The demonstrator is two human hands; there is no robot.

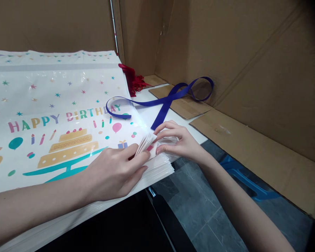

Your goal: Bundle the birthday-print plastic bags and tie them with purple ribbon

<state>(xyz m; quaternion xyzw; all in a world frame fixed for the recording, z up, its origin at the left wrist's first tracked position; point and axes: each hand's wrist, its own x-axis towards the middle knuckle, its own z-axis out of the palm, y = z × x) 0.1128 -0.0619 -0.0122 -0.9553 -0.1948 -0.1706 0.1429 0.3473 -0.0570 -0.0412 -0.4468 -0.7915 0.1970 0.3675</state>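
A stack of white plastic sheets [76, 87] printed with "HAPPY BIRTHDAY", stars and a cake fills the left side. At its near right corner, my left hand [120, 171] pinches several folded layers of the sheets, which fan out upward between thumb and fingers. My right hand [180, 141] is closed on a thin white edge just right of those layers. A blue-purple ribbon [161, 101] lies looped beyond my right hand, one end resting over the top sheet.
Red tassel-like material [133, 80] lies behind the stack's right edge. Cardboard walls [225, 52] stand behind and to the right, with flat cardboard pieces [183, 103] below. A black armrest [170, 220] is near the front, above a grey tiled floor [199, 203].
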